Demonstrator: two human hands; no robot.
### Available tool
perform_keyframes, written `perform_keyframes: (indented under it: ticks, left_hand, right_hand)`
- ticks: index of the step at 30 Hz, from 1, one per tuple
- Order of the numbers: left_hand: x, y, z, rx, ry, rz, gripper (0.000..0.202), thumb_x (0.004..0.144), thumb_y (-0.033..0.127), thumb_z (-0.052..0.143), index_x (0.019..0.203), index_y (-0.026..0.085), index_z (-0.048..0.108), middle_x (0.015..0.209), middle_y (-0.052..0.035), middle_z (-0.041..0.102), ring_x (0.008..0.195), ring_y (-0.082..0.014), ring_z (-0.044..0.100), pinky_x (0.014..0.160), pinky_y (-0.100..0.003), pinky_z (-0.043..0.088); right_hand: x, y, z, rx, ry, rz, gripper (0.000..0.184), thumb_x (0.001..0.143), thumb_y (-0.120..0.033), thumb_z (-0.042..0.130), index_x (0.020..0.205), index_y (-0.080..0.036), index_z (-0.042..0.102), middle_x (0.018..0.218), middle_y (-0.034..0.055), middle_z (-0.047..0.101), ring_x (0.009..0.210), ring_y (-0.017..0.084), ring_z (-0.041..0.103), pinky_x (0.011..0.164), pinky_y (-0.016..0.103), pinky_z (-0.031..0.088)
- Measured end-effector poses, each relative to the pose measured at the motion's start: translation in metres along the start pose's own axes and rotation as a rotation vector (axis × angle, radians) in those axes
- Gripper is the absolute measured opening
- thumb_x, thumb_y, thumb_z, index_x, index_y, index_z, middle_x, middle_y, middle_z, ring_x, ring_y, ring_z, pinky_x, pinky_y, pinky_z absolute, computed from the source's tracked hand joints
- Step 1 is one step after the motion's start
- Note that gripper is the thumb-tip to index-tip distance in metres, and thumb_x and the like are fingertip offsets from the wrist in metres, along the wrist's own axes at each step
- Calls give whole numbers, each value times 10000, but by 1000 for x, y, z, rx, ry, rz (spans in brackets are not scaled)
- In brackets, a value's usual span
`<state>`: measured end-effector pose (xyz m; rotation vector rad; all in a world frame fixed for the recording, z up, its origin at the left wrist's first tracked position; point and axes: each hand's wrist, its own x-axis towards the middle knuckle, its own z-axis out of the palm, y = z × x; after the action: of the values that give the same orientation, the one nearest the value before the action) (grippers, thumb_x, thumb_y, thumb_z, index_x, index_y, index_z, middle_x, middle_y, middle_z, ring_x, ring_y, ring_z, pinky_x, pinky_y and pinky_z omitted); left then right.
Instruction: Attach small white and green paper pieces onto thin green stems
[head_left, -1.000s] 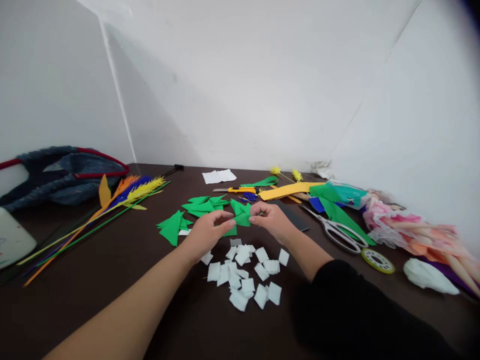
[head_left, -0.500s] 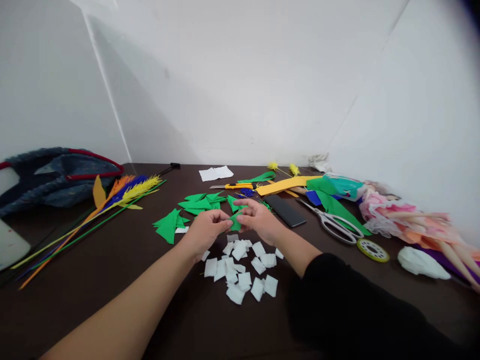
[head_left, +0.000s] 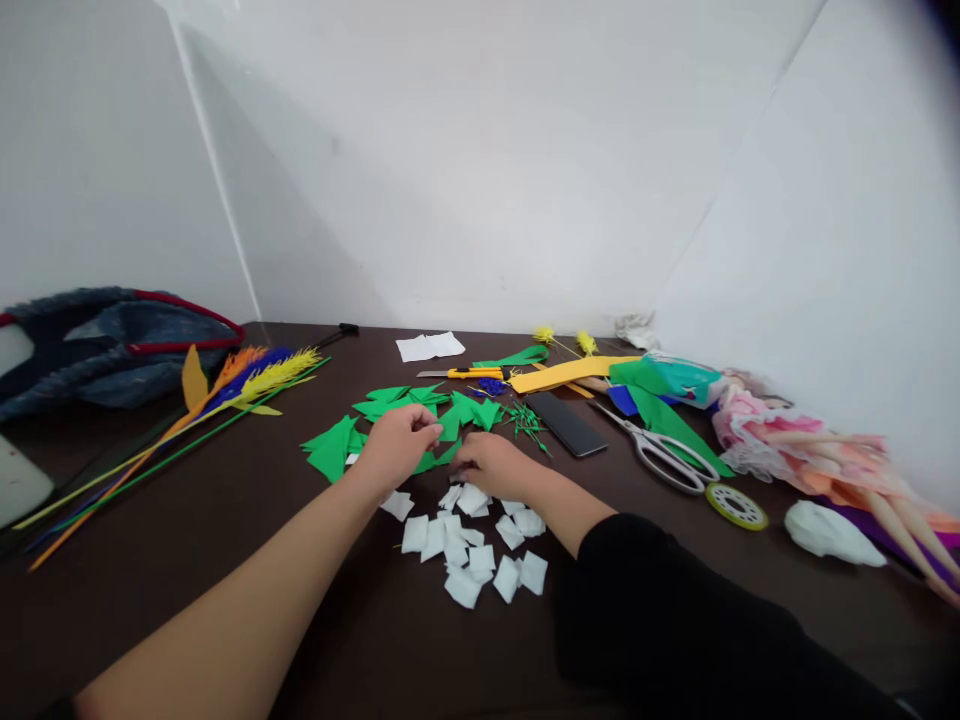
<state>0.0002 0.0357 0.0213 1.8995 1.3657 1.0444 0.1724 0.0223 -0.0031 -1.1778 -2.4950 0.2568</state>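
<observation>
My left hand (head_left: 403, 440) is over the green pieces, thumb and fingers pinched together; whether anything is between them is hidden. Green cloth-like pieces (head_left: 401, 400), cut in pointed shapes, lie around and behind it, one showing between my two hands. My right hand (head_left: 491, 462) is lower, fingers bent down with the tips closed at a small white square at the top of the heap. Many small white squares (head_left: 455, 540), like cut tissue or fabric, lie scattered below both hands.
A yellow utility knife (head_left: 478, 373) lies behind the green pieces. Rightward are a black phone (head_left: 566, 424), scissors (head_left: 667, 455), a yellow tape roll (head_left: 736, 506) and a doll (head_left: 817, 440). Colored artificial stems (head_left: 187, 430) and a denim bag (head_left: 120, 345) are on the left.
My hands have parted from the green piece they were both pinching. The left has drawn back slightly; the right has lowered to the white squares.
</observation>
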Motion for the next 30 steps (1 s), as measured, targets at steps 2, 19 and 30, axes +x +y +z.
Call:
perform_keyframes:
  ticks: [2, 19, 30]
  left_hand:
    - [-1, 1, 1, 12, -4, 1, 134, 673, 304, 518, 610, 191, 551, 532, 22, 591, 506, -127, 501, 485, -233, 353]
    - [1, -7, -1, -36, 7, -38, 121, 669, 304, 533, 638, 190, 562, 552, 9, 609, 543, -141, 554, 529, -249, 402]
    - [-7, -3, -3, -292, -51, -77, 129, 676, 293, 550, 641, 174, 512, 532, 28, 552, 504, -108, 522, 534, -240, 432]
  right_hand:
    - [3, 2, 3, -21, -2, 28, 72, 705, -127, 605, 747, -167, 647, 753, 39, 573, 757, 152, 514, 653, 243, 375]
    - [-6, -30, -6, -119, -141, -156, 123, 736, -155, 561, 813, -169, 656, 749, 52, 625, 787, 177, 523, 665, 259, 362]
    - [-6, -21, -10, -68, -36, -104, 90, 758, -101, 505, 782, -153, 575, 795, 50, 587, 811, 166, 469, 695, 258, 357]
